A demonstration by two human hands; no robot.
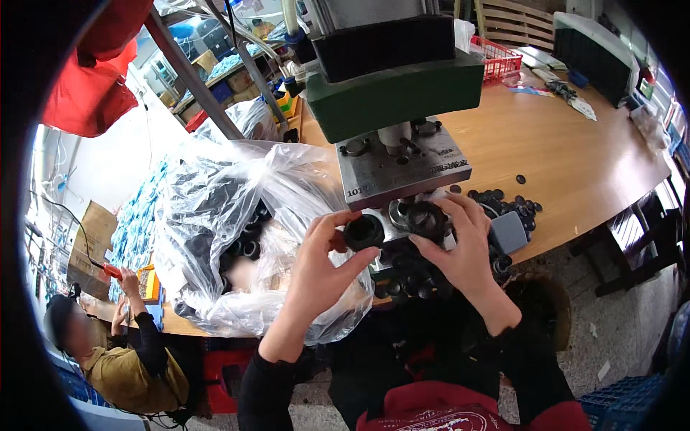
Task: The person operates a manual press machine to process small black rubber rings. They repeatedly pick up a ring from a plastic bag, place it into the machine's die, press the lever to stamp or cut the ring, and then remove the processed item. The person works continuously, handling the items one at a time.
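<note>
Between the thumb and fingers of my left hand [316, 269] is a black ring-shaped part [364, 232], its hollow side facing up. My right hand [466, 251] grips a similar black round part [425, 220] beside a round metal post [398, 212], just under the press's steel upper plate [402, 167]. The plate hangs from a dark green press head [395, 97]. I cannot tell whether the right part touches the post. More black parts [413, 280] lie in a heap below my hands.
A clear plastic bag [237, 194] of black parts lies left of the press. Small black discs [528, 207] and a grey block [508, 232] sit to the right on the wooden table [575, 169]. A co-worker [122, 359] holding a red-handled tool sits at left.
</note>
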